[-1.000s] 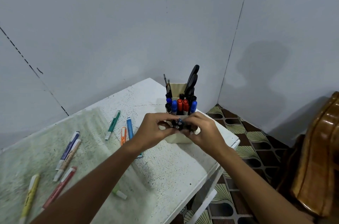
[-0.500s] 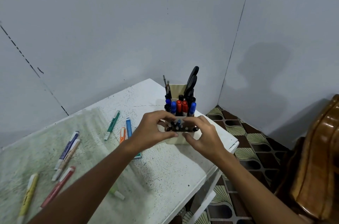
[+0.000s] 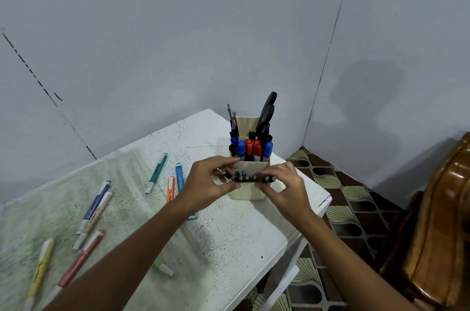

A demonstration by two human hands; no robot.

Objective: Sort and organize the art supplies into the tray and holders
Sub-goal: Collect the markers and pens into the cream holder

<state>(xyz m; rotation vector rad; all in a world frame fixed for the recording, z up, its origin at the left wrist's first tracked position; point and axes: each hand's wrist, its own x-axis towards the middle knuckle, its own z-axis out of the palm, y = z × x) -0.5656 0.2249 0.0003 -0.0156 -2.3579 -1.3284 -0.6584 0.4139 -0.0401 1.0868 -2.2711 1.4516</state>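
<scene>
A cream stepped holder (image 3: 248, 192) stands near the table's far right corner. Its back section has black scissors (image 3: 267, 112) and brushes, the middle one blue and red markers (image 3: 250, 149). In the low front section stands a row of dark pens (image 3: 250, 178). My left hand (image 3: 206, 183) and my right hand (image 3: 284, 184) pinch that row from either side at the front rim. Loose on the table lie a green pen (image 3: 157, 172), a blue marker (image 3: 179, 177), an orange one (image 3: 171, 188) and several highlighters (image 3: 94, 211).
The white speckled table (image 3: 229, 239) sits in a wall corner, with its right edge just past the holder. Patterned floor tiles (image 3: 351, 206) show beyond it. A glossy brown wooden piece of furniture (image 3: 437, 229) stands at the right.
The bunch of dark pens, held together above the holder before, has gone down into the front section. My hands have spread apart along the row.
</scene>
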